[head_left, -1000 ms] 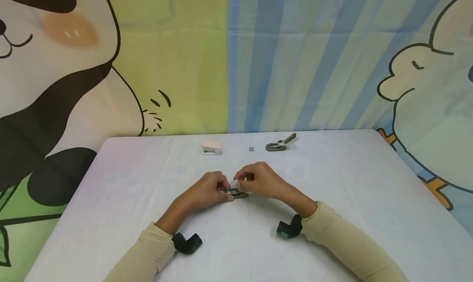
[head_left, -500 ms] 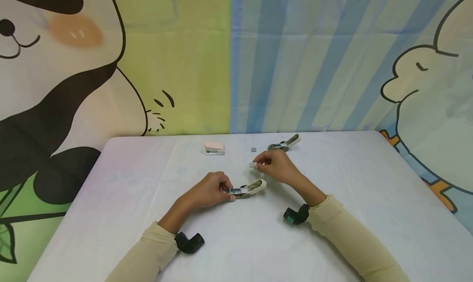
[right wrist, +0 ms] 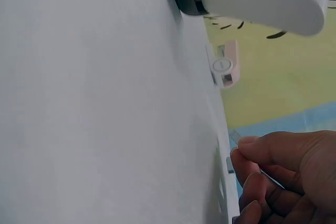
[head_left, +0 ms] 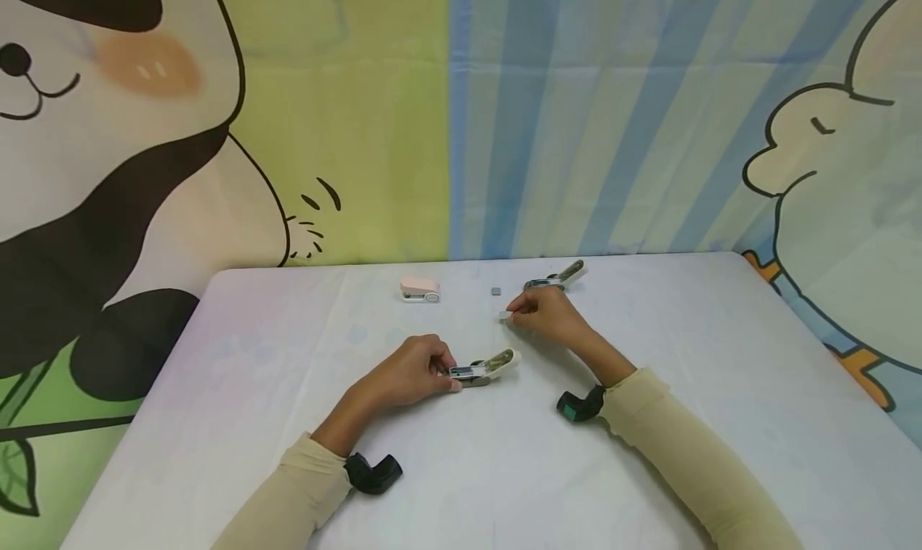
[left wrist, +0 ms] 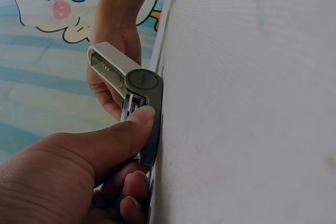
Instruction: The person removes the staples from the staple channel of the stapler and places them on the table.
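Observation:
My left hand [head_left: 414, 367] grips the base of a stapler [head_left: 502, 361] on the table, thumb on one side. The stapler's pale top arm is swung up and back, and its metal magazine is exposed, as the left wrist view shows; the grey base [left wrist: 153, 145] lies partly behind the thumb. Beyond and to the right, my right hand [head_left: 551, 314] pinches a small pale strip of staples [right wrist: 236, 137] between thumb and forefinger, just above the table. Close past the right fingers lies a second opened stapler [head_left: 572, 270], partly hidden by that hand.
A closed pink stapler [head_left: 420, 291] stands at the back of the white table [head_left: 288, 390]. A small grey block [head_left: 495, 291] lies between it and the second opened stapler. Behind the table's far edge hangs a printed cloth [head_left: 360, 118].
My right hand has moved from the gripped stapler outward to the back right, carrying the strip of staples. My left hand keeps its hold on the stapler, which stays in place.

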Demonstrator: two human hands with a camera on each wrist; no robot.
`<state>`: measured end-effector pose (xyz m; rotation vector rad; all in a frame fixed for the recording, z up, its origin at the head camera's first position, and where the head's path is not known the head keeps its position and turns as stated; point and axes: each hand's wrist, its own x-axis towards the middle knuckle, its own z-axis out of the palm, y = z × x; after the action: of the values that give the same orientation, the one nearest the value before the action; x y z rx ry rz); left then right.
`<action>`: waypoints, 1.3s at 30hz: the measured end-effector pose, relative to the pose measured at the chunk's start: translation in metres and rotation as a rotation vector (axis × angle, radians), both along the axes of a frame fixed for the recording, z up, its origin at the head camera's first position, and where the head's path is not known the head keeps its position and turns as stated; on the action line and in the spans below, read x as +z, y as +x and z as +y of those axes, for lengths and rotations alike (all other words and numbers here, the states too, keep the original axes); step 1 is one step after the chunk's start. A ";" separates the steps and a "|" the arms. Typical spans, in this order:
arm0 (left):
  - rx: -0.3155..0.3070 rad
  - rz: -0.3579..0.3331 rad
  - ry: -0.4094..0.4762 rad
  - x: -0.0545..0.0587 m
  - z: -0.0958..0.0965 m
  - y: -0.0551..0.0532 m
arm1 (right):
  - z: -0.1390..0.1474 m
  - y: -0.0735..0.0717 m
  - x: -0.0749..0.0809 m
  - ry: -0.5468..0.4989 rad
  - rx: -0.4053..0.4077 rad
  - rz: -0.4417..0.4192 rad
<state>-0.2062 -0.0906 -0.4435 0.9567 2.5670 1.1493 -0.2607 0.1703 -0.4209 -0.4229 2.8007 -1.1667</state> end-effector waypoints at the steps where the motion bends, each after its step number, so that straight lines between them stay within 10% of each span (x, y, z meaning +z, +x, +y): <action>1: -0.002 -0.005 -0.002 0.000 0.001 0.000 | 0.001 -0.002 -0.001 0.006 -0.008 -0.011; 13: -0.002 -0.014 -0.006 -0.003 0.000 -0.004 | -0.009 -0.026 0.004 0.078 0.008 -0.045; 39: -0.003 -0.001 -0.015 -0.002 0.001 -0.004 | -0.023 -0.027 0.000 0.182 -0.005 -0.017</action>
<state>-0.2106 -0.0900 -0.4450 0.9564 2.5683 1.1282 -0.2874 0.1475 -0.4204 -0.3886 2.8620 -0.9005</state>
